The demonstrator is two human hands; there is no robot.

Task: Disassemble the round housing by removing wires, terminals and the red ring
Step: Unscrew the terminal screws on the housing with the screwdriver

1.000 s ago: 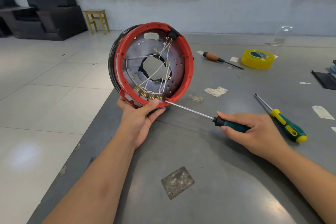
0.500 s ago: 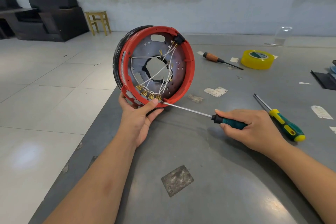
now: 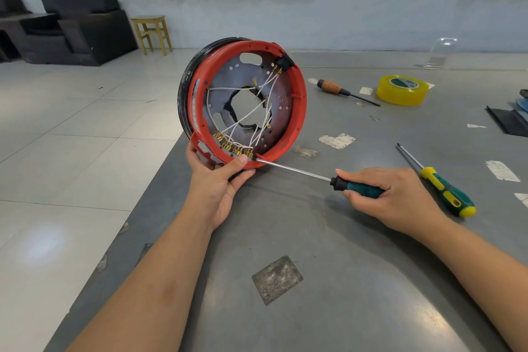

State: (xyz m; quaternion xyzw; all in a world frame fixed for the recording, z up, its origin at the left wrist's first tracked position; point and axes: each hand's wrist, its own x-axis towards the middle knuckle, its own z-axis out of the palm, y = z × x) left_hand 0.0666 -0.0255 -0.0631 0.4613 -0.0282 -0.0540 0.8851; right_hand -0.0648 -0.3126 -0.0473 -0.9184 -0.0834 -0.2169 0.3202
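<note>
The round housing (image 3: 225, 80) stands on edge at the grey table's left side, its open face tilted towards me. A red ring (image 3: 300, 106) runs round its rim. White wires (image 3: 245, 118) cross the metal plate inside and end at a row of brass terminals (image 3: 233, 148) at the bottom. My left hand (image 3: 214, 180) grips the housing's lower rim, thumb on the red ring. My right hand (image 3: 397, 197) holds a teal-handled screwdriver (image 3: 363, 188); its tip touches the ring's bottom edge beside the terminals.
On the grey table (image 3: 328, 308) lie a yellow-and-teal screwdriver (image 3: 443, 191) right of my hand, an orange-handled screwdriver (image 3: 340, 90) and a yellow tape roll (image 3: 403, 90) further back. Dark items (image 3: 511, 120) sit at the right edge. The table's left edge drops to tiled floor.
The housing has turned and tilted a little in my left hand, showing more of its black back rim. The screwdriver tip stays at the ring's bottom edge.
</note>
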